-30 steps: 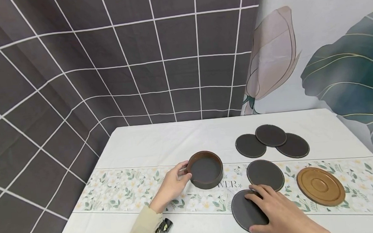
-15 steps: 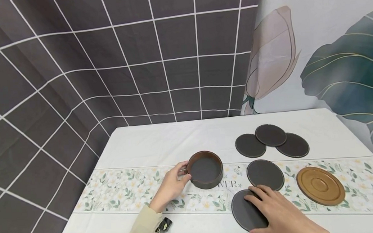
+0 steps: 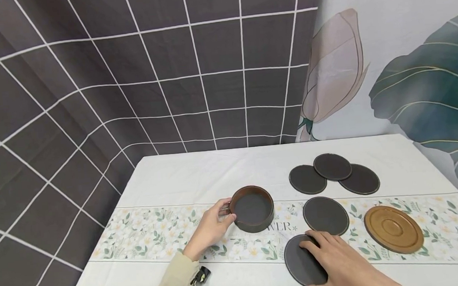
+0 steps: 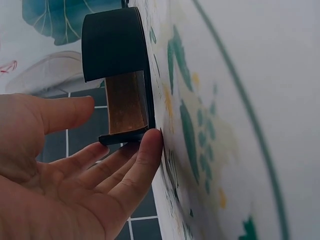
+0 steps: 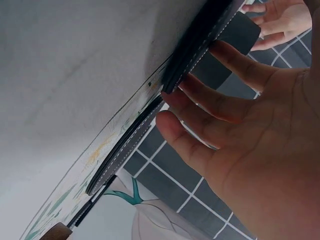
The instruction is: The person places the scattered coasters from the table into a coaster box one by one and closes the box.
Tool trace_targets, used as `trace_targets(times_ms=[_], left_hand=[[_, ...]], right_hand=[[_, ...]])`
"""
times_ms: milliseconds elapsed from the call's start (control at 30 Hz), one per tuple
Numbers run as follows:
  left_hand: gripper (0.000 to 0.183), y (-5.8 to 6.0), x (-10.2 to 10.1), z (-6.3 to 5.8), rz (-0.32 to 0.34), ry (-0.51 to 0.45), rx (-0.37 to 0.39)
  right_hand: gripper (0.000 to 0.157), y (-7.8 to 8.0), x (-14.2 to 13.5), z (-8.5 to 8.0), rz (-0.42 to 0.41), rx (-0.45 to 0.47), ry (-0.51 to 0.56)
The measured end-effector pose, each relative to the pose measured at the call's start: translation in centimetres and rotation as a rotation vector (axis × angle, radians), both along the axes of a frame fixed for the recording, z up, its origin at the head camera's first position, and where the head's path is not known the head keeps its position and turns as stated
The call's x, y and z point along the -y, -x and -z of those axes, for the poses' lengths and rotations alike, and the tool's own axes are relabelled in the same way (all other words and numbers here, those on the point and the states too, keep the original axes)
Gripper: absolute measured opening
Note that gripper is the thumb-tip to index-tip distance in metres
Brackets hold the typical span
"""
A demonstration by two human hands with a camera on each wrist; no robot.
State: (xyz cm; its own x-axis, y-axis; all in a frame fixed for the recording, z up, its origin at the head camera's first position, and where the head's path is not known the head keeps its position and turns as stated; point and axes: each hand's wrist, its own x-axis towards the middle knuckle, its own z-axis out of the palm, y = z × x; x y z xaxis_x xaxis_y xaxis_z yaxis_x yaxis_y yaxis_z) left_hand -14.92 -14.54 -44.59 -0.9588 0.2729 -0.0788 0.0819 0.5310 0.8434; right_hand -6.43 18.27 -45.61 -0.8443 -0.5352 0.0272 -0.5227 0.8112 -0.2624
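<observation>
At the left rim of a round, dark, open-topped coaster holder, my left hand touches with its fingertips. In the left wrist view the holder's wall has a gap showing a brown inside, and the thumb stands apart from it. My right hand rests spread over the right part of a round black coaster lying flat near the front. Its fingertips touch the stitched coaster edge in the right wrist view, where the thumb is out of sight.
Another black coaster lies just behind the right hand. Three more, including one coaster overlapping two others, lie farther back. A brown round lid-like disc lies at right. The white tablecloth has a floral band; a dark gridded curtain hangs behind.
My right hand has shifted very slightly on the coaster. The left hand and the holder have stayed where they were.
</observation>
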Motion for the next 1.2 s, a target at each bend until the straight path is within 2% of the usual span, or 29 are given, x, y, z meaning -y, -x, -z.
trace_targets(times_ms=[267, 500, 767, 1200], left_hand=[[0.048, 0.1, 0.0, 0.1, 0.009, 0.01, -0.018], [0.048, 0.1, 0.1, 0.1, 0.018, 0.009, -0.025], [0.049, 0.0, 0.1, 0.1, 0.022, 0.004, -0.026], [0.047, 0.1, 0.0, 0.1, 0.013, 0.01, -0.031]], right_hand=[[0.081, -0.3, 0.1, -0.2, -0.006, -0.114, 0.017], [0.08, 0.0, 0.3, -1.7, 0.037, -0.116, 0.04], [0.082, 1.1, 0.5, -2.5, -0.005, -0.274, 0.091], [0.079, 2.3, 1.5, -3.9, 0.02, -0.279, 0.134]])
